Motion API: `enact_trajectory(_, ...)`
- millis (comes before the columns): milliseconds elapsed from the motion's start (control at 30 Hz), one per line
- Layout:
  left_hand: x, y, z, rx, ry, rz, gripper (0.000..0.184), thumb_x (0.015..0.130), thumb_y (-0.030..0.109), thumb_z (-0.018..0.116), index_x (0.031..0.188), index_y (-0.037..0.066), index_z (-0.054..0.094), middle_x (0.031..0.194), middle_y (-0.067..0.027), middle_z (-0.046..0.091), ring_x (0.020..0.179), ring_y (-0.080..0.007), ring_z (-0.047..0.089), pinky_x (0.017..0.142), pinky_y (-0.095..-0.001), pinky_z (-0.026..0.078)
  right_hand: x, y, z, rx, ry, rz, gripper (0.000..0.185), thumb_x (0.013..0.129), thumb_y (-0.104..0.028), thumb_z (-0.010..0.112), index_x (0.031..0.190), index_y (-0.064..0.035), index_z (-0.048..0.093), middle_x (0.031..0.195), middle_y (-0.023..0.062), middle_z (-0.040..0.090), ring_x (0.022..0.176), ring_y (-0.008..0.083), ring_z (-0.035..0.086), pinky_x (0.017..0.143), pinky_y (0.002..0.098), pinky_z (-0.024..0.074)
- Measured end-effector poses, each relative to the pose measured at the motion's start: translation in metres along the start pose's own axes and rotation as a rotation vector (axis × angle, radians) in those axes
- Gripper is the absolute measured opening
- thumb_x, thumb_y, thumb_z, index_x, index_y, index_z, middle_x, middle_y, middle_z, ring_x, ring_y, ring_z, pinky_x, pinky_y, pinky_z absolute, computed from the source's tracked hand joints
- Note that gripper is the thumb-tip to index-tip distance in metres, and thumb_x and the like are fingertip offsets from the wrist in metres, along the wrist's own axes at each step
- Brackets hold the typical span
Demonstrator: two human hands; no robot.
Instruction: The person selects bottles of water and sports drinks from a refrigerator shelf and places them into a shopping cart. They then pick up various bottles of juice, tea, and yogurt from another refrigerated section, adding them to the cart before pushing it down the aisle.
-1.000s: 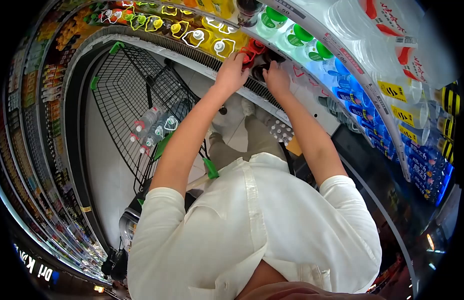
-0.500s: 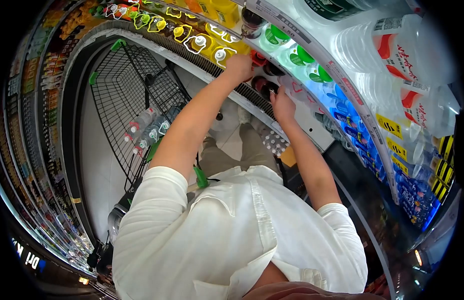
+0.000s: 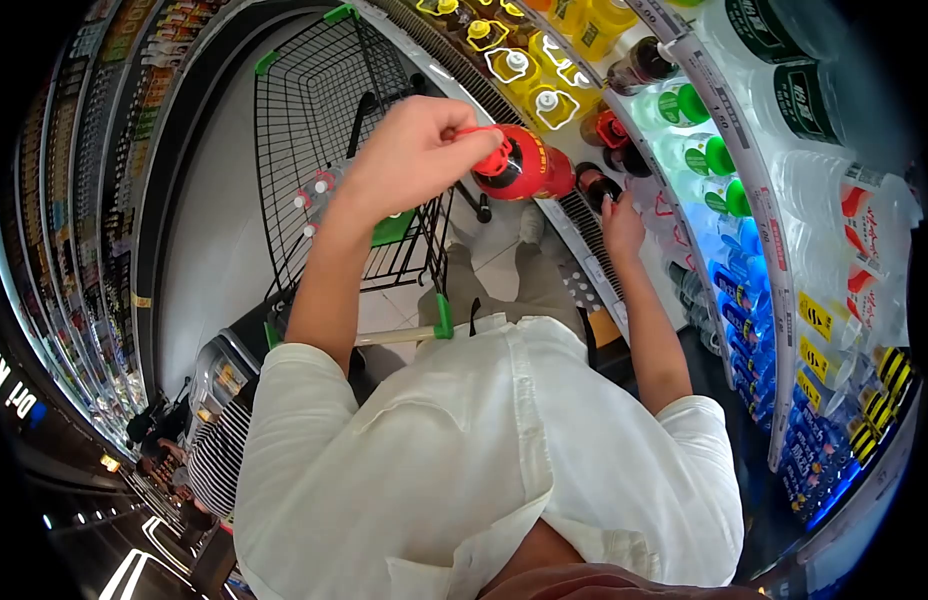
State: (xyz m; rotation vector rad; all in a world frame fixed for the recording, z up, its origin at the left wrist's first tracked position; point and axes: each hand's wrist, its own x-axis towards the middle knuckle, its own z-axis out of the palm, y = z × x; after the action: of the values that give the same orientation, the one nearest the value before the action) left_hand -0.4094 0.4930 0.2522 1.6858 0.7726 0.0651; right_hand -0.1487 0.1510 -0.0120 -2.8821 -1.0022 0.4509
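Observation:
My left hand (image 3: 414, 150) is closed around the red carry loop at the neck of a large soda bottle (image 3: 529, 170) with dark liquid and a red label. The bottle hangs tilted between the cart and the shelf, its red cap toward my hand. My right hand (image 3: 622, 230) is at the lower shelf, with thumb and fingers on the top of a dark bottle (image 3: 596, 185). Close by on that shelf stands another dark bottle with a red cap (image 3: 609, 130). Large yellow drink bottles with white loops (image 3: 549, 102) stand farther along.
A wire shopping cart (image 3: 314, 90) with green corners stands at left, holding several clear bottles (image 3: 319, 188). Curved shelves on the right carry green-capped bottles (image 3: 719, 155) and large water jugs (image 3: 874, 215). A person in a striped top (image 3: 219, 455) is behind at lower left.
My left hand has drawn the red-labelled soda bottle out from the shelf, leftward toward the cart. My right hand stays by the dark bottles. The view has shifted.

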Motion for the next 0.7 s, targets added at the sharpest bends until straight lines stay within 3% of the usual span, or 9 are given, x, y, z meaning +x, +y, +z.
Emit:
enact_trajectory(100, -0.061, 0.007, -0.060, -0.243, 0.190, 0.048, 0.038, 0.103, 0.023, 0.073, 0.071, 0.005, 0.060, 0.066, 0.0092, 0.051, 0.064, -0.0010, 0.041, 0.056, -0.0245, 0.033, -0.006, 0.004, 0.000, -0.020, -0.011, -0.035, 0.034, 0.108, -0.042, 0.061, 0.114, -0.0093, 0.056, 0.088, 0.0239, 0.075, 0.081, 0.0485, 0.074, 0.070, 0.0595, 0.0556)
enact_trajectory(233, -0.101, -0.010, -0.112, -0.252, 0.287, 0.043, 0.040, 0.107, 0.035, 0.067, 0.080, 0.006, 0.069, 0.069, 0.0084, 0.054, 0.066, -0.0010, 0.044, 0.058, -0.0241, 0.035, -0.008, -0.004, -0.004, -0.055, -0.011, -0.054, 0.031, 0.108, -0.041, 0.061, 0.115, -0.0111, 0.056, 0.091, 0.0239, 0.076, 0.084, 0.0504, 0.073, 0.072, 0.0614, 0.0543)
enact_trajectory(267, -0.100, -0.019, -0.112, -0.212, 0.383, -0.028, 0.048, 0.109, 0.041, 0.062, 0.071, 0.014, 0.048, 0.070, 0.0095, 0.039, 0.064, -0.0049, 0.035, 0.060, -0.0271, 0.030, -0.006, -0.006, -0.006, -0.064, -0.021, -0.065, 0.031, 0.108, -0.041, 0.059, 0.115, -0.0106, 0.056, 0.091, 0.0245, 0.075, 0.086, 0.0513, 0.072, 0.073, 0.0620, 0.0538)
enact_trajectory(300, -0.098, -0.032, -0.114, -0.215, 0.394, -0.035, 0.048, 0.109, 0.041, 0.062, 0.071, 0.014, 0.048, 0.070, 0.0095, 0.039, 0.064, -0.0049, 0.035, 0.060, -0.0271, 0.030, -0.006, -0.014, -0.011, -0.067, -0.026, -0.077, 0.031, 0.108, -0.041, 0.059, 0.115, -0.0106, 0.056, 0.091, 0.0245, 0.075, 0.086, 0.0513, 0.072, 0.073, 0.0620, 0.0538)
enact_trajectory(367, -0.088, -0.065, -0.119, -0.173, 0.328, -0.084, 0.050, 0.108, 0.045, 0.062, 0.071, 0.015, 0.049, 0.070, 0.0092, 0.040, 0.066, -0.0052, 0.037, 0.062, -0.0267, 0.032, -0.008, -0.035, -0.036, -0.072, 0.008, -0.127, 0.030, 0.107, -0.039, 0.060, 0.121, -0.0125, 0.057, 0.090, 0.0223, 0.077, 0.085, 0.0498, 0.074, 0.073, 0.0606, 0.0555)
enact_trajectory(500, -0.070, -0.158, -0.129, -0.246, 0.374, -0.192, 0.050, 0.108, 0.046, 0.062, 0.071, 0.015, 0.050, 0.069, 0.0086, 0.042, 0.065, -0.0062, 0.038, 0.064, -0.0273, 0.035, -0.054, -0.118, -0.122, -0.096, 0.053, -0.206, 0.026, 0.107, -0.036, 0.061, 0.112, -0.0103, 0.058, 0.084, 0.0216, 0.074, 0.080, 0.0489, 0.072, 0.069, 0.0589, 0.0536)
enact_trajectory(600, -0.058, -0.238, -0.146, -0.429, 0.537, -0.293, 0.043, 0.105, 0.045, 0.060, 0.076, 0.014, 0.054, 0.069, 0.0066, 0.048, 0.065, -0.0085, 0.043, 0.065, -0.0294, 0.039, -0.088, -0.184, -0.182, 0.006, 0.053, -0.259, 0.022, 0.106, -0.030, 0.064, 0.107, -0.0086, 0.058, 0.079, 0.0214, 0.070, 0.075, 0.0490, 0.070, 0.065, 0.0556, 0.0519)
enact_trajectory(700, -0.050, -0.314, -0.145, -0.516, 0.532, -0.442, 0.041, 0.103, 0.045, 0.060, 0.077, 0.014, 0.056, 0.070, 0.0058, 0.051, 0.067, -0.0090, 0.047, 0.067, -0.0291, 0.041, -0.113, -0.261, -0.222, 0.215, 0.124, -0.307, 0.017, 0.106, -0.017, 0.066, 0.100, -0.0031, 0.058, 0.070, 0.0165, 0.056, 0.058, 0.0298, 0.054, 0.060, 0.0419, 0.0469)
